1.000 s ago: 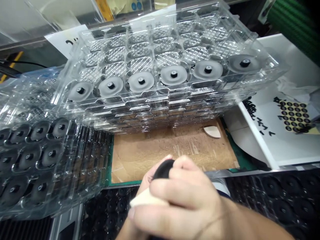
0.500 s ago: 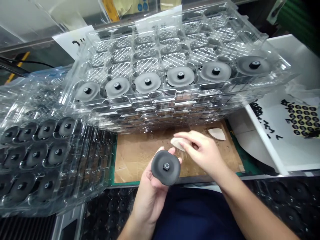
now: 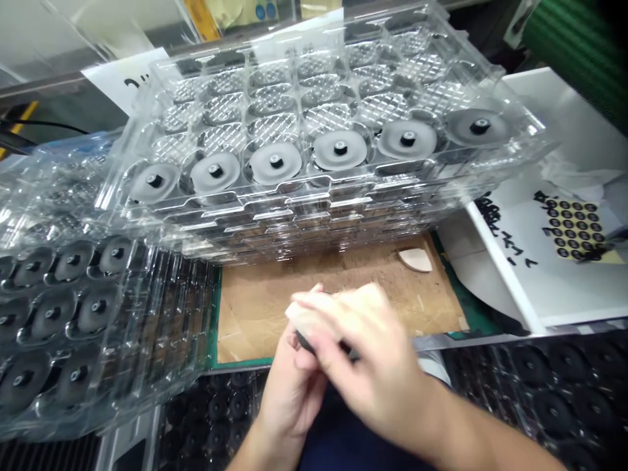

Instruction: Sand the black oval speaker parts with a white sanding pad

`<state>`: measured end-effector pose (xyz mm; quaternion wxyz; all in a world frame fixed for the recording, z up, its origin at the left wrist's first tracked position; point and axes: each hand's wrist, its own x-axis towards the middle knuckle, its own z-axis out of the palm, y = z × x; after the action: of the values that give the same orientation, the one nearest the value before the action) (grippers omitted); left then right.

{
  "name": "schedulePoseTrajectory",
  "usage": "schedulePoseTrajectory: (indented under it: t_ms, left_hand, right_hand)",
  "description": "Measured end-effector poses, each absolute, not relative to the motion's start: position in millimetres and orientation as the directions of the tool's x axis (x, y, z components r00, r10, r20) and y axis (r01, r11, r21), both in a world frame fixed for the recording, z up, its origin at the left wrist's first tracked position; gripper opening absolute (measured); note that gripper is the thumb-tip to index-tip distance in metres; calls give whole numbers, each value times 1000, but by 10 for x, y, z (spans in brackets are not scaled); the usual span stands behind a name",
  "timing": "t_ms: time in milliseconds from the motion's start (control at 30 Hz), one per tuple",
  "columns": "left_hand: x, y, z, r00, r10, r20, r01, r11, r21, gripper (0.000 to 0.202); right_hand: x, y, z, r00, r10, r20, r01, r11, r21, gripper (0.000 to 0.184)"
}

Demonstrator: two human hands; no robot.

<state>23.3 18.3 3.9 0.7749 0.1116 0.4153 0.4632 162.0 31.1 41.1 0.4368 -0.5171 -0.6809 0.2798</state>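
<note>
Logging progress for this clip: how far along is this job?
Done, it seems: six grey discs fill the near row of the top clear tray. In hand: the left hand holds a dark disc while the right hand presses a pale pad on it. Remaining: that tray's other pockets stand empty, and dark discs sit in the clear tray at left.

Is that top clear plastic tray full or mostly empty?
Mostly empty: the clear plastic tray holds grey round discs with black centre studs only in its nearest row; the pockets behind show bare diamond-patterned bottoms.
</note>
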Motion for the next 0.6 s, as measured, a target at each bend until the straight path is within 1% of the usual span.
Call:
schedulePoseTrajectory:
  t_ms: [33,67,100,133,167,233,267,300,333,367,400,433,500,533,600]
  left_hand:
    - [220,170,42,233,801,-551,-627,557,545,56]
    - [207,159,43,237,795,-559,-628,564,536,54]
    - [198,148,43,231,791,-566,-630,566,533,52]
    - [195,138,43,231,788,-570,-624,570,535,50]
    - [198,130,43,231,787,-572,-615,574,542,47]
    - [215,118,50,240,790,-564,-596,579,557,40]
    - [222,116,58,244,794,-557,-590,577,565,40]
    - [223,117,69,254,799,-545,-588,575,569,43]
    - [219,121,81,269,802,-533,-590,574,567,48]
    - [210,127,95,288,798,-529,-593,583,556,51]
    - [200,135,108,309,790,-530,-594,595,541,53]
    - [193,143,120,325,781,-534,-593,608,528,55]
    - [200,156,141,335,768,-547,-597,621,507,60]
    - [214,159,150,328,767,-551,-600,620,506,62]
    - [254,157,166,298,770,-564,-592,613,523,60]
  right_hand:
    - [1591,307,475,-193,933,303,455,358,-816,23]
    - [1572,306,508,-298,919,258,442,373,-816,21]
    - [1558,312,517,-379,904,199,429,362,-827,20]
    - [1547,325,510,-418,896,153,427,342,-837,20]
    - [1536,341,495,-404,903,148,438,333,-835,19]
    - [1517,369,467,-289,922,257,470,371,-801,22]
    - [1518,372,462,-246,915,321,470,402,-786,24]
    - [1532,362,465,-246,900,360,450,435,-780,25]
    - [1564,341,475,-291,887,359,416,456,-787,24]
    - [1611,310,490,-357,876,324,384,454,-804,22]
    - [1670,274,506,-411,872,266,375,427,-823,20]
    - [1734,238,521,-429,879,208,398,391,-830,18]
    - [1840,190,546,-373,916,145,515,335,-789,17]
    - [1869,186,555,-325,933,156,580,327,-746,18]
    - [1872,230,565,-270,932,241,671,361,-648,20]
